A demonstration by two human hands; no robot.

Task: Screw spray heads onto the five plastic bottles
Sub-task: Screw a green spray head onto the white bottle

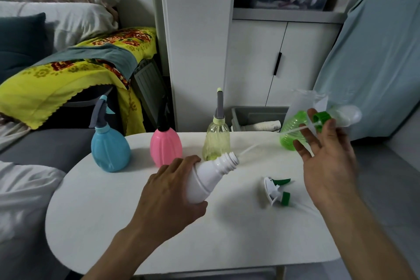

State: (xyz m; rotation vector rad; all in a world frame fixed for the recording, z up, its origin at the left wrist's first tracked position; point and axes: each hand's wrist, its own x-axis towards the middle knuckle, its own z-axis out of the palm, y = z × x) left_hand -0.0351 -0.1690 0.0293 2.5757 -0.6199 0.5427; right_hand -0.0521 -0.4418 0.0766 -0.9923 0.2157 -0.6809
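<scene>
My left hand (172, 191) grips a white bottle (210, 177) tilted over the white table (159, 245), its open threaded neck pointing up and right. My right hand (327, 157) holds a spray head with a green collar (334, 118) between thumb and fingers; its thin dip tube runs down left toward the bottle's neck. Behind that hand a green ribbed bottle (293, 129) stands without a head. A blue bottle (110, 148), a pink bottle (166, 148) and a yellow-green bottle (216, 141) stand in a row with spray heads on. Another white and green spray head (276, 191) lies on the table.
A grey bin (250, 116) with paper cups sits behind the table by a white cabinet (261, 61). A yellow flowered blanket (68, 79) drapes over furniture at the left. A pale blue cloth (375, 63) hangs at the right.
</scene>
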